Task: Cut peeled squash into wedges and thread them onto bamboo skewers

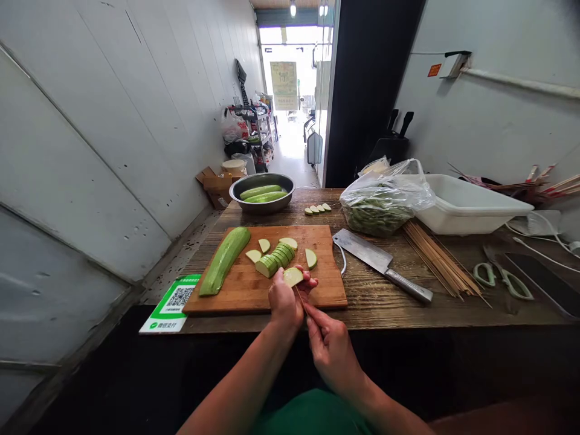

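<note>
Pinching a pale zucchini slice (pixel 293 277) at the near edge of the cutting board (pixel 244 290), the left hand (pixel 284 302) is closed around it; the right hand (pixel 330 345), just behind, grips a thin bamboo skewer (pixel 299 297), its tip hidden against the slice. QR placard (pixel 174 302) text is illegible.

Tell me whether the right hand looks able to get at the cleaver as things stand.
Probably yes. The cleaver lies uncovered on the table just right of the cutting board, handle toward the person, nothing between. But the right hand holds a skewer, so it isn't free.
</note>
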A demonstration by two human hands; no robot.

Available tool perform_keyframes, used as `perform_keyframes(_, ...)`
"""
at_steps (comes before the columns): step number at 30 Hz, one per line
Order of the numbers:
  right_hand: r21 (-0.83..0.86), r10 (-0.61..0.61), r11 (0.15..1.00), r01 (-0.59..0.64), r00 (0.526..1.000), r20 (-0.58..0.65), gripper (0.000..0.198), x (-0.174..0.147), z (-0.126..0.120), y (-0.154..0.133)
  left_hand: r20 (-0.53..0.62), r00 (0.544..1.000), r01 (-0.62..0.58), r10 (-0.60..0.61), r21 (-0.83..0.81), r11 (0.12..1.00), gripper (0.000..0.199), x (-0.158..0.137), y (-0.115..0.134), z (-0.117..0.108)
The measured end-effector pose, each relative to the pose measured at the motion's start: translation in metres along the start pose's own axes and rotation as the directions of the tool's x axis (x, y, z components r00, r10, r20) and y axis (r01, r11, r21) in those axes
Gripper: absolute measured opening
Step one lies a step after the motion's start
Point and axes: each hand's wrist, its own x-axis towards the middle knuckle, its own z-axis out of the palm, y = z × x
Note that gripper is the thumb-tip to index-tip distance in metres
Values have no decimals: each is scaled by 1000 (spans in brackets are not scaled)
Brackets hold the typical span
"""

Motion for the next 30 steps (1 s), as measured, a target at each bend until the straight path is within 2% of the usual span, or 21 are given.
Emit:
perform_keyframes(9,-4,-33,999,33,999,-33,37,6,3,2,-1,1000,25,-25,43,999,34,-6,-2,4)
perform_keyframes(17,-40,-71,997,69,996,-61,38,10,8,4,-8,1000,-12,13,99,995,33,-6,-3,3)
perform_keyframes(24,-36,-34,999,31,997,-73,28,20,7,-1,27,997,64,-66,81,995,32,-6,-4,3)
perform_keyframes(30,-127,-26,992,15,996,-85,26,26,7,-4,11,998,65,-67,122,990,32,-2,-4,1)
